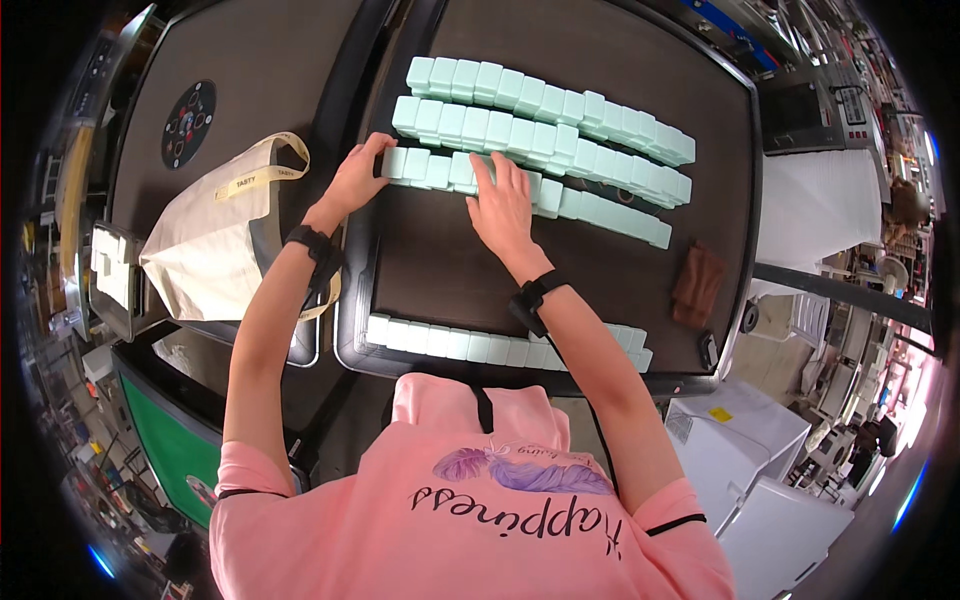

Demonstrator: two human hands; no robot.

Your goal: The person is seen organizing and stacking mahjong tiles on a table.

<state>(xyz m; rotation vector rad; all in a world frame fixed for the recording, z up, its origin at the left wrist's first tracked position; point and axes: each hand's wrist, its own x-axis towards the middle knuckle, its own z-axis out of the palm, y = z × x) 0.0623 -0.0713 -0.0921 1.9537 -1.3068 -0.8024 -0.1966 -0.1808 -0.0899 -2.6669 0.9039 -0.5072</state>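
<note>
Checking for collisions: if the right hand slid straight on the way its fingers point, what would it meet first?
Probably the middle row of mint tiles, just beyond the near row under the right hand; depth unclear.

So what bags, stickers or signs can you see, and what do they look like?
Cloth bag: left of the dark table, cream, with a lettered strap.
Round sticker: on the brown tabletop at far left, black circle with small coloured marks.
Yellow label: on a white box at lower right, small square.
Left hand and right hand rest on a row of mint tiles, which show no labels.
</note>
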